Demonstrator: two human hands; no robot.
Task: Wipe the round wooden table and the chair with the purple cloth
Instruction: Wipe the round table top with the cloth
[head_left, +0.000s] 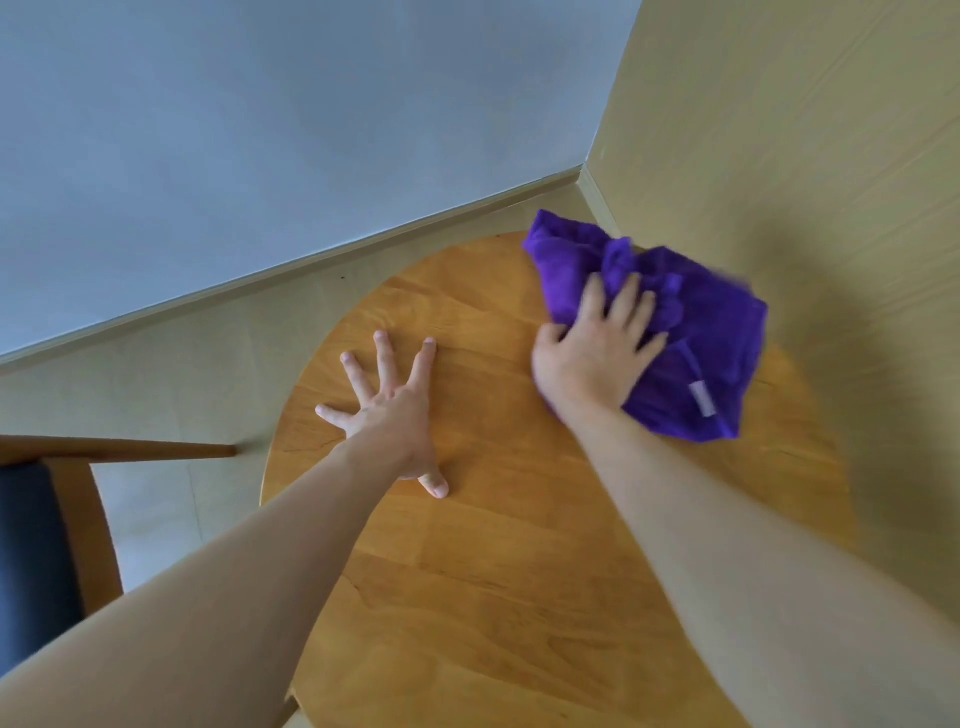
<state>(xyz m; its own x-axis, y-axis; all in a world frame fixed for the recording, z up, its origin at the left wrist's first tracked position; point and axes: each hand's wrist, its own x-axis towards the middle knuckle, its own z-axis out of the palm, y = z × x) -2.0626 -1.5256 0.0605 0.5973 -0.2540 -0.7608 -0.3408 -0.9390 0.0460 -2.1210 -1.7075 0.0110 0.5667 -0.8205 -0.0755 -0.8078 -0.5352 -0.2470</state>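
While the left hand (387, 415) lies flat on the round wooden bench (493, 571) with its fingers spread wide and straight and its grip holding nothing, the right hand (597, 358) presses down on the purple cloth (691, 332) at the far right part of the benchtop. Its fingers lie on top of the bunched fabric, slightly bent into the folds, and the thumb sits at the cloth's left edge; whether that grip merely presses or clamps a fold cannot be told, since the hand and cloth are blurred. Crumpled rather than spread smooth, the cloth has a small pale label (702, 399) showing near its near edge, and its far corner reaches over the bench's rim toward the corner of the room. Both bare forearms stretch in from the bottom of the view. At the left edge stands the chair (78, 509), with a wooden frame and a dark blue seat pad, just beside the bench and apart from both hands. Behind the bench, a grey wall (260, 130) meets a beige wall (805, 130), and pale flooring (156, 353) runs below them.
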